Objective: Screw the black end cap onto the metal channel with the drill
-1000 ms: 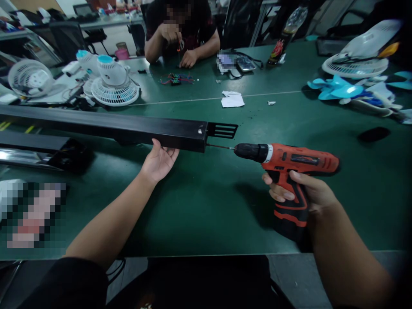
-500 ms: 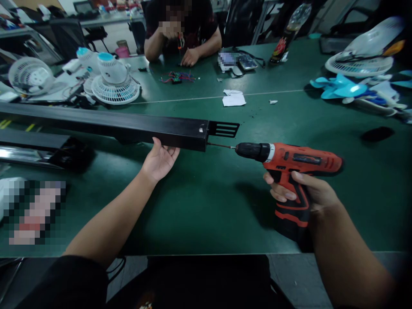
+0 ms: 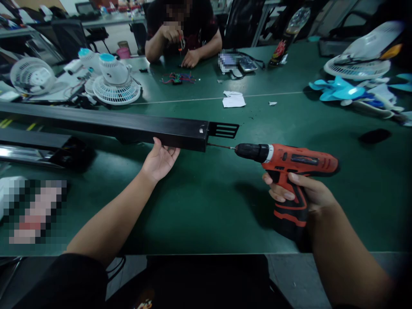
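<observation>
My right hand point(image 3: 302, 191) is wrapped round the grip of a red and black cordless drill point(image 3: 298, 159). A long thin bit point(image 3: 222, 146) runs left from its chuck, and its tip meets the end of a long black rectangular bar point(image 3: 174, 130). From that same end sticks out a slotted black bracket point(image 3: 223, 129). My left hand point(image 3: 161, 162) grips the bar near this end, thumb on the front side and fingers reaching underneath, partly hidden.
Across the green table point(image 3: 206, 206) a person point(image 3: 193, 25) holds a screwdriver over a small wired circuit board point(image 3: 177, 78). Fan parts point(image 3: 116, 86) stand at left, blue fan blades point(image 3: 341, 89) at right. A second black bar point(image 3: 35, 143) lies at left; a bottle point(image 3: 286, 38) stands behind.
The drill and my right hand have shifted very slightly to the left. My left hand and the bar stay in place.
</observation>
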`<state>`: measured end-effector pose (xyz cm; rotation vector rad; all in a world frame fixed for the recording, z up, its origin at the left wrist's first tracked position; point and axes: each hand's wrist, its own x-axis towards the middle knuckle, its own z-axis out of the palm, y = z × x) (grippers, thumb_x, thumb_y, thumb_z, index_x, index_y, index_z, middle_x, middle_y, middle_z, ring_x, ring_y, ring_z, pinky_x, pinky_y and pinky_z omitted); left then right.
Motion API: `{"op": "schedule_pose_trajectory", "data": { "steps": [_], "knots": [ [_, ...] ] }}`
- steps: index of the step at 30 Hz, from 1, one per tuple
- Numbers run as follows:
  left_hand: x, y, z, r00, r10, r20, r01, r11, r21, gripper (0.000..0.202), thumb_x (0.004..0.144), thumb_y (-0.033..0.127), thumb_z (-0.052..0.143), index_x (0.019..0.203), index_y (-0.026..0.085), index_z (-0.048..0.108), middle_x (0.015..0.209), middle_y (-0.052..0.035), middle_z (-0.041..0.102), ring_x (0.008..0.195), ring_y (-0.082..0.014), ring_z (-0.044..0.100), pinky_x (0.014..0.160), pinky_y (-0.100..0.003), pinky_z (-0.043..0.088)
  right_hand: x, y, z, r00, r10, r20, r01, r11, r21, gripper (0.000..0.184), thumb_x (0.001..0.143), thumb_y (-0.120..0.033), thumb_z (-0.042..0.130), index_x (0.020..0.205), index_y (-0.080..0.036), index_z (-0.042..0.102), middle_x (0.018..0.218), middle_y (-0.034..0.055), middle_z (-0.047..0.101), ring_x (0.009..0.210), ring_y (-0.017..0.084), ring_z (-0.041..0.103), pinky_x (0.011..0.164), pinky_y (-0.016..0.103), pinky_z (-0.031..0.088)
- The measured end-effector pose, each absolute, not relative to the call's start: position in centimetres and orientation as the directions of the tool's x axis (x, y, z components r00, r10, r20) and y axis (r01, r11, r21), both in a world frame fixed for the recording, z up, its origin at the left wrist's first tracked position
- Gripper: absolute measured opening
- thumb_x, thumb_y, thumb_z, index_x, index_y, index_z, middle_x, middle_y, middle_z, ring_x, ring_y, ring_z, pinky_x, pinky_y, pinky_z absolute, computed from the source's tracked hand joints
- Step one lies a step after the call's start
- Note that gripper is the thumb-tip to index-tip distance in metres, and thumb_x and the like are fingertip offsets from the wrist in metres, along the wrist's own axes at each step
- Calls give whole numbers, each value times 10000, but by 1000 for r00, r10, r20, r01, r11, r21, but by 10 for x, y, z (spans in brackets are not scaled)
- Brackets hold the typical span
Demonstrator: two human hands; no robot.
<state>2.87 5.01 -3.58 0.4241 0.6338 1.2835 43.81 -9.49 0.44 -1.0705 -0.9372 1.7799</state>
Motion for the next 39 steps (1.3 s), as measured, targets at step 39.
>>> {"op": "schedule_pose_trajectory", "data": {
  "steps": [39],
  "knots": [
    [27, 48, -40, 168, 973, -160, -738, 232, 634, 380, 1188, 616, 688, 1237, 274, 847, 1118, -37, 909, 1268, -238, 863, 1229, -331, 610, 441, -96, 0, -205, 977, -67, -404, -147, -903, 635, 947, -808, 916, 1346, -316, 873, 1109, 119, 936, 472, 137, 666, 460, 289, 654]
  ]
}}
